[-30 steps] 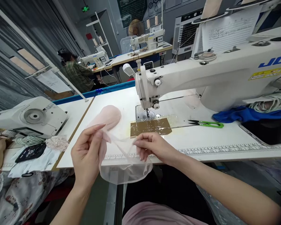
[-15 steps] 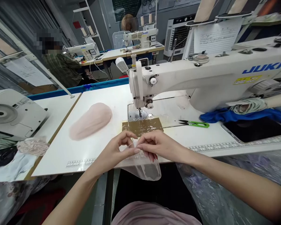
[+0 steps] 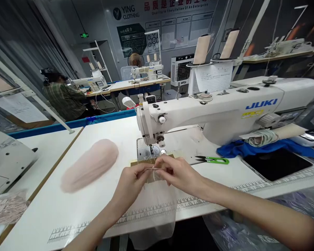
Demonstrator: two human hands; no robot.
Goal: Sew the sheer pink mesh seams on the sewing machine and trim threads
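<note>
Both my hands pinch the top edge of a sheer, pale piece of fabric (image 3: 157, 204), which hangs over the front edge of the table. My left hand (image 3: 132, 183) grips it from the left with thumb and forefinger. My right hand (image 3: 179, 174) pinches it close beside, the fingertips of both hands almost meeting. Just behind them stands the needle area of a white sewing machine (image 3: 199, 111), with a brown plate (image 3: 136, 162) in front of it, partly covered by my hands. A pile of thin pink fabric (image 3: 91, 165) lies to the left.
Green-handled thread snips (image 3: 217, 160) lie right of the needle. Farther right are a blue cloth (image 3: 230, 149), a black-screened tablet or phone (image 3: 277, 165) and a roll of pale cord (image 3: 260, 139). A printed ruler (image 3: 136, 216) runs along the front edge. Another person (image 3: 64, 96) sits at the back left.
The camera view has tilted upward. My hands have lifted the fabric's edge nearer the needle area, stretching it between their fingertips, and more of the fabric now lies over the ruler.
</note>
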